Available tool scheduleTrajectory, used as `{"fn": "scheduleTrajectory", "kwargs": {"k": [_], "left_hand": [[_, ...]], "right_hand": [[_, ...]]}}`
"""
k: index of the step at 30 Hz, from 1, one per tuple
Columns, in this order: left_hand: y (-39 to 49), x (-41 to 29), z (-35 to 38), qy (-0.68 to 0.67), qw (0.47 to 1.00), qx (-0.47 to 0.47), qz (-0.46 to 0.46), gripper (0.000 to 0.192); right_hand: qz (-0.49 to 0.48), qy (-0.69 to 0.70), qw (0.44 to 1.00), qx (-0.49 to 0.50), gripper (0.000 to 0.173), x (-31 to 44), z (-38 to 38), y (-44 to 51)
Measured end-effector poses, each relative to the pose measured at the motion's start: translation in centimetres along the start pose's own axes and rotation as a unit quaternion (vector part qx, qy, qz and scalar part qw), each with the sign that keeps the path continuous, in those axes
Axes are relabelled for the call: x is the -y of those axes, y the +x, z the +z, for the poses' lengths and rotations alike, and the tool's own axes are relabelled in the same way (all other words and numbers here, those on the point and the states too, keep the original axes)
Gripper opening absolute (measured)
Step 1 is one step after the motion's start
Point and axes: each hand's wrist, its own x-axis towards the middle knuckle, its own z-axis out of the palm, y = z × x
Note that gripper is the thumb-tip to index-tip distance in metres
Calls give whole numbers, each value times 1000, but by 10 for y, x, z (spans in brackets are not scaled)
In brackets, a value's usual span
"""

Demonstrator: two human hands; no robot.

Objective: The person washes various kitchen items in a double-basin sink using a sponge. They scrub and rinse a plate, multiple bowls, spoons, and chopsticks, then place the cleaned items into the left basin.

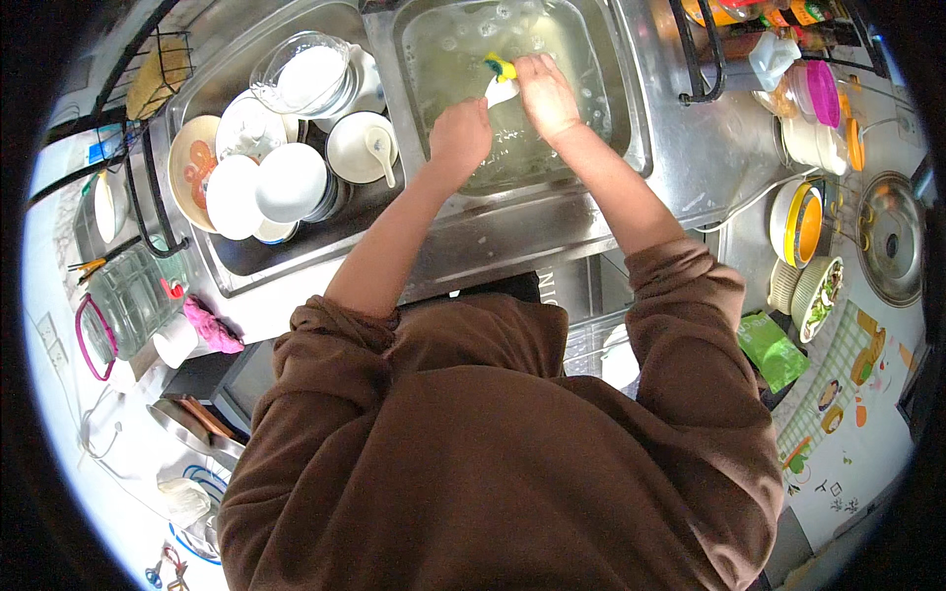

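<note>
Over the right-hand sink basin (pixel 517 173), filled with cloudy, bubbly water, my left hand (pixel 462 137) is closed around what looks like a white ceramic spoon (pixel 501 90). Only its broad end shows; the rest is hidden in the fist. My right hand (pixel 545 96) grips a yellow and green sponge (pixel 502 68) against the spoon's far end. In the left basin (pixel 251 255) are stacked white bowls (pixel 292 181), clear glass bowls (pixel 270 70) and a cream bowl (pixel 362 159) with another white spoon (pixel 380 151) in it.
Black metal racks (pixel 151 192) (pixel 702 66) flank the sink. Right of it stand lidded jars (pixel 820 96), nested bowls (pixel 802 225), a colander of chopped food (pixel 817 303) and a green packet (pixel 772 351). A large glass jar (pixel 129 318) and a pink cloth (pixel 211 325) are at left.
</note>
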Motion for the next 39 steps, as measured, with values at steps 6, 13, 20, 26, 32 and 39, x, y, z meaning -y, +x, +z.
{"fn": "scheduleTrajectory", "kwargs": {"k": [6,13,20,26,32,39], "left_hand": [[-15,-7,15,-33,998,-48,-27,36],[-13,-9,24,-243,964,-53,-92,32],[8,-1,-19,-126,989,-67,-30,31],[43,11,-27,-136,974,-2,179,22],[45,22,-20,-105,981,-54,156,20],[48,40,-45,-30,994,-103,18,21]], "right_hand": [[371,152,915,-40,18,27,19,-10],[492,567,654,-98,18,54,29,-9],[326,375,867,14,22,29,4,-20],[241,289,918,127,25,32,-7,-13],[242,351,885,186,22,30,-10,-21],[290,119,918,242,15,-6,-14,-68]]}}
